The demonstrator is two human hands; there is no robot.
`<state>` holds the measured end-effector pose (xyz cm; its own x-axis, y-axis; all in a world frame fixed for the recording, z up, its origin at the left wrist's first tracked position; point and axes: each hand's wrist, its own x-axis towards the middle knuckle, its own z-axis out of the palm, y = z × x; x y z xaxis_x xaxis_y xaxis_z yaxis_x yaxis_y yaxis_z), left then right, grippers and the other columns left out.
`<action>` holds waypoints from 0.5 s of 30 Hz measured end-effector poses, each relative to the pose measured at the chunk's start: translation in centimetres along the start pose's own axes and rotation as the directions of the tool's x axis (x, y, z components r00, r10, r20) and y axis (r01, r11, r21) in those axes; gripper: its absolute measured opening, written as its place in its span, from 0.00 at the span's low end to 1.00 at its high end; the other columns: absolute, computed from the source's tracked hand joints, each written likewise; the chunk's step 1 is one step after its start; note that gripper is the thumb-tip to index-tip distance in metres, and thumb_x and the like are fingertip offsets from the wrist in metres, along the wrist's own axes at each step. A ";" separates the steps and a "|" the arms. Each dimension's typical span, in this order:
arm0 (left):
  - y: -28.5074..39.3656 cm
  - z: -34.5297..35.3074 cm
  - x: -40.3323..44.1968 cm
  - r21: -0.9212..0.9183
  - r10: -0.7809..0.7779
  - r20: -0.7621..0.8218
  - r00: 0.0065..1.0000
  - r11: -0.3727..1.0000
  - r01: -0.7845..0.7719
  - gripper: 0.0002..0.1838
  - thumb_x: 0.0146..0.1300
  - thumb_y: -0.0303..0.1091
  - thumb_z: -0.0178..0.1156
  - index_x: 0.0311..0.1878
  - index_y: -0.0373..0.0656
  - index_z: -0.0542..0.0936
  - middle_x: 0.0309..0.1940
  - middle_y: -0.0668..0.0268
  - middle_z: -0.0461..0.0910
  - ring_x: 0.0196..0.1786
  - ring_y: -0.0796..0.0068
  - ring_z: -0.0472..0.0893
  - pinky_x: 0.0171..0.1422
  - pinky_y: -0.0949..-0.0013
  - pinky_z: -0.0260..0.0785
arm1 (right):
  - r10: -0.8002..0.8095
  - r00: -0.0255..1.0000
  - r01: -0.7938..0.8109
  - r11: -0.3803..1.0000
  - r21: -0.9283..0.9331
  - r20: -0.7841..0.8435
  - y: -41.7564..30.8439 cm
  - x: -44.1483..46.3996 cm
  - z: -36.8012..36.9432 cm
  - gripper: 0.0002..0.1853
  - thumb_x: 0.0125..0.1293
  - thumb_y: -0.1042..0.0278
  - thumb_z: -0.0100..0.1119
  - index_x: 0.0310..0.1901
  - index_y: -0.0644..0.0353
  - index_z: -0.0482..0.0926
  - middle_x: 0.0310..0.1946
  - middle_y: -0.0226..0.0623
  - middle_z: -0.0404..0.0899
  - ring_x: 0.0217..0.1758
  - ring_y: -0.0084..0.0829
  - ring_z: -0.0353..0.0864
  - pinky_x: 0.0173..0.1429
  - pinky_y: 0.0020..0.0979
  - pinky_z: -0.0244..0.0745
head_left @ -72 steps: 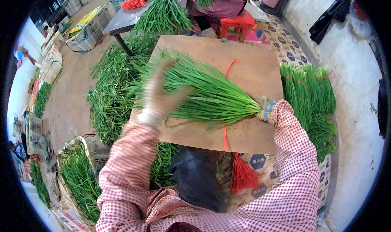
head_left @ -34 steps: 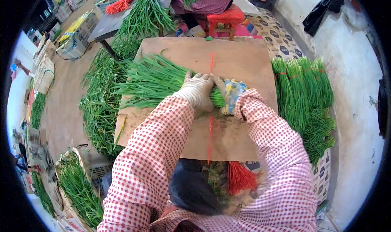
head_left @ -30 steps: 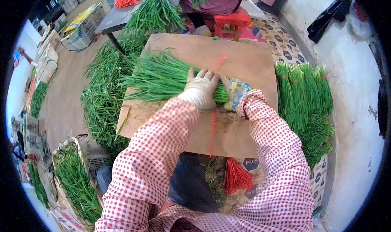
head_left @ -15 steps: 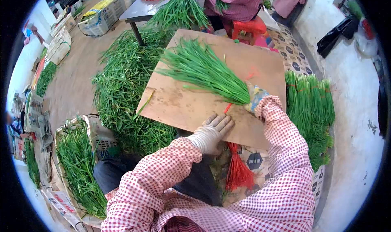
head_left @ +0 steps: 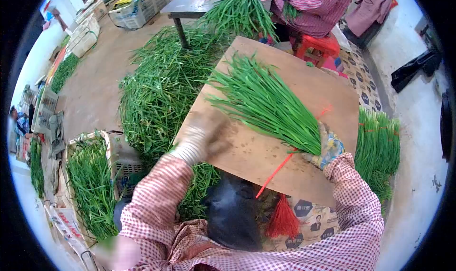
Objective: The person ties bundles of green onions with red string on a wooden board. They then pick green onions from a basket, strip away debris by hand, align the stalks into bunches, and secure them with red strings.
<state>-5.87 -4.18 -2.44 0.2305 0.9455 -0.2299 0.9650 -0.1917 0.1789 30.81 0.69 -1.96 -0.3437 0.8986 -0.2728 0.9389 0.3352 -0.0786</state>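
A bunch of long green chives point(head_left: 275, 104) lies slantwise on a brown board point(head_left: 247, 152), leaf tips toward the far left. My right hand point(head_left: 327, 150), in a patterned glove, grips its cut ends near the board's right side. Beneath the bunch runs a red tie string point(head_left: 276, 174), one end reaching past the board's near edge. My left hand point(head_left: 204, 135), in a pale glove, is over the board's left edge, blurred by motion; its fingers look spread and nothing shows in them. A hank of red strings point(head_left: 283, 218) hangs below the near edge.
Loose greens are heaped point(head_left: 156, 85) left of the board. A crate of greens point(head_left: 110, 152) stands at the near left. Tied bundles point(head_left: 377, 147) stand along the right wall. Beyond the board, a person point(head_left: 313, 7) sits by a table point(head_left: 190, 4) holding more greens.
My left hand has swept left from the near edge to the board's left side. A yellowish leaf there no longer shows. The view has shifted; my right hand stays at the cut ends.
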 end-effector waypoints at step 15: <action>16.7 23.7 9.8 0.091 0.401 -0.740 0.540 0.856 -0.510 0.38 0.44 0.52 0.66 0.62 0.53 0.72 0.61 0.55 0.71 0.65 0.46 0.67 0.69 0.38 0.54 | -0.536 0.820 0.563 0.817 0.121 -0.201 -18.6 5.9 0.6 0.45 0.51 0.57 0.70 0.69 0.60 0.58 0.61 0.50 0.69 0.64 0.45 0.69 0.68 0.39 0.64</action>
<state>15.51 -4.36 -24.37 0.4186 0.6285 0.6556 0.7195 -0.6700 0.1829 11.35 -0.44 -2.65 -0.7889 0.6144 0.0105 0.5765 0.7459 -0.3337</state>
